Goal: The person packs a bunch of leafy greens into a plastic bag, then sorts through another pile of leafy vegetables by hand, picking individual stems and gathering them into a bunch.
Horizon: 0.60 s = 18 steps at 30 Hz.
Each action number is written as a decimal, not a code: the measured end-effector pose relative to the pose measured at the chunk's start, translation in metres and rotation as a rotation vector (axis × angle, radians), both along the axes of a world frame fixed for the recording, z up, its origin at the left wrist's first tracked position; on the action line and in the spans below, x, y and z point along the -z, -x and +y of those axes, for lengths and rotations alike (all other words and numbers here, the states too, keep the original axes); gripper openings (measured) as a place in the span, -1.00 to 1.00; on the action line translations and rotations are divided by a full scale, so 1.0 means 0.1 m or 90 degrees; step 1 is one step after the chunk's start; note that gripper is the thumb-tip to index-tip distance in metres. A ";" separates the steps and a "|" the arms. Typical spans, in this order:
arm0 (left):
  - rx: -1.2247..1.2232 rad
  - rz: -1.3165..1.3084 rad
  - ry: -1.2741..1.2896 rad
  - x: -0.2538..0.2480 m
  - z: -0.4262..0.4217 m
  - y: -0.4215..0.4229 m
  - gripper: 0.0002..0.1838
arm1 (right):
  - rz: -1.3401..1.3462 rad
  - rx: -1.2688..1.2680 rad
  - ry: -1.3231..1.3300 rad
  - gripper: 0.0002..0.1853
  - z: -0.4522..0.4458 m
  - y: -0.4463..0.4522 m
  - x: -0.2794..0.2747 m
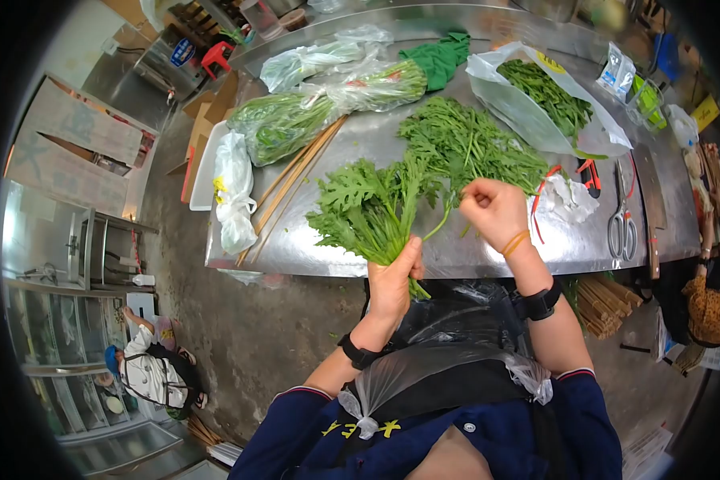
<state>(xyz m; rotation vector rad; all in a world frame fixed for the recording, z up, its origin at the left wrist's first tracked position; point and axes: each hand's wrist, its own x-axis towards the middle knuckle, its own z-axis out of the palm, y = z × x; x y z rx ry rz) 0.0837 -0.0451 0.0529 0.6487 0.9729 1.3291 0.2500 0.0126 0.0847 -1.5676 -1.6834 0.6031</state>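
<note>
My left hand (394,280) is wrapped round the stems of a bunch of chrysanthemum greens (368,210), its lobed leaves fanning out over the table's front edge. Just right of the bunch, my right hand (492,210) is closed with the fingertips pinched together; whether anything is between them I cannot make out. A single stem leans from the bunch toward those fingertips. Beyond both hands lies a loose pile of the same greens (476,144) on the metal table (352,152). A yellow rubber band (517,243) circles my right wrist.
Bagged vegetables (288,120), thin wooden sticks (300,180) and a white plastic bag (234,192) lie left. Rightward are an open bag of greens (548,100), crumpled paper (568,200), scissors (622,220) and a long knife (653,200). Another person (156,368) is at the far left.
</note>
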 end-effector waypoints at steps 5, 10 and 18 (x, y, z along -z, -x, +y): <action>-0.004 -0.037 0.016 -0.01 0.00 0.01 -0.89 | 0.482 -0.033 0.123 -0.82 0.05 -0.15 0.03; -0.015 -0.078 0.027 -0.04 0.02 0.03 -0.87 | 0.514 0.061 0.289 -0.59 0.06 -0.33 0.15; 0.026 -0.097 0.062 -0.08 0.02 0.02 -0.87 | -0.090 -0.176 -0.212 -0.86 -0.05 -0.02 -0.07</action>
